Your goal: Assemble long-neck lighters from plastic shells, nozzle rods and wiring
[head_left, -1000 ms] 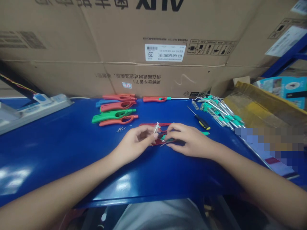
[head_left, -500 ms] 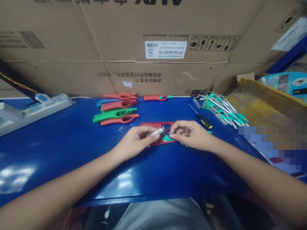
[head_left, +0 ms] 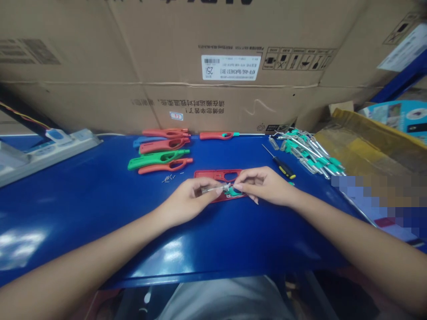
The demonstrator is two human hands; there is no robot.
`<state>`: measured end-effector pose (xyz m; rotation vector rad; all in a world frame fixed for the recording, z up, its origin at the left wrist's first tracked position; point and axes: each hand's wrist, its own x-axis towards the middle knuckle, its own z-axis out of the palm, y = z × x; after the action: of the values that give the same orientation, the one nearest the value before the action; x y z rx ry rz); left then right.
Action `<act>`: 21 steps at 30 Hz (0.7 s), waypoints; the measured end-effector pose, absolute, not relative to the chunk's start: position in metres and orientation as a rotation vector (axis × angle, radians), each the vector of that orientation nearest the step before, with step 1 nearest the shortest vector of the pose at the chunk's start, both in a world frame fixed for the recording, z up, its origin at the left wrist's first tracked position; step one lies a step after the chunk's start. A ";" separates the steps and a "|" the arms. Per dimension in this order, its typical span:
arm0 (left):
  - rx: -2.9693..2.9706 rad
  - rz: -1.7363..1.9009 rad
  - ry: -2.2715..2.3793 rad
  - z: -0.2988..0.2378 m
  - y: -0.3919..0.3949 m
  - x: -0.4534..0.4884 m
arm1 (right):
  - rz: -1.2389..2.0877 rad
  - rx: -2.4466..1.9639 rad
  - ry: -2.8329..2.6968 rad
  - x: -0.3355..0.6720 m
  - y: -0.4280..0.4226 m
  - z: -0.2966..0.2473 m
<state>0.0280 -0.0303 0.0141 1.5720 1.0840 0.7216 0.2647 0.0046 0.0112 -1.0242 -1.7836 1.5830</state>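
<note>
My left hand is closed around a small clear fuel tank of a lighter, whose whitish valve end points right. At that end, the fingers of my right hand pinch together; whatever lies between them is too small to make out. Beneath both hands are two red lighter shell halves: the upper half shows its inside, while the lower half is largely covered. A green trigger with metal wire sits in the lower half, partly hidden by my right fingers.
Several coloured lighter handles lie at back left, with small screws nearby. An assembled red lighter rests by the cardboard box. Rightward are a screwdriver, metal lighter rods and a taped carton. A power strip stands left.
The fuel tank has been lowered and turned flatter in my left hand. My right fingertips have moved slightly left and up, against its valve end.
</note>
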 end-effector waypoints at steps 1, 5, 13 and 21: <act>1.574 0.724 1.080 0.014 -0.030 0.028 | 1.583 -1.028 -1.786 0.264 0.004 0.011; 1.563 0.731 1.073 0.014 -0.030 0.028 | 1.581 -1.030 -1.785 0.263 0.002 0.013; 1.520 0.704 1.052 0.014 -0.030 0.027 | 1.573 -1.049 -1.787 0.263 0.001 0.014; 1.521 0.689 1.068 0.017 -0.031 0.027 | 1.570 -1.057 -1.809 0.263 0.001 0.013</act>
<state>0.0269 -0.0308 0.0166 1.5215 1.0677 0.6893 0.2629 0.0014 0.0131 -1.0571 -1.8089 1.5700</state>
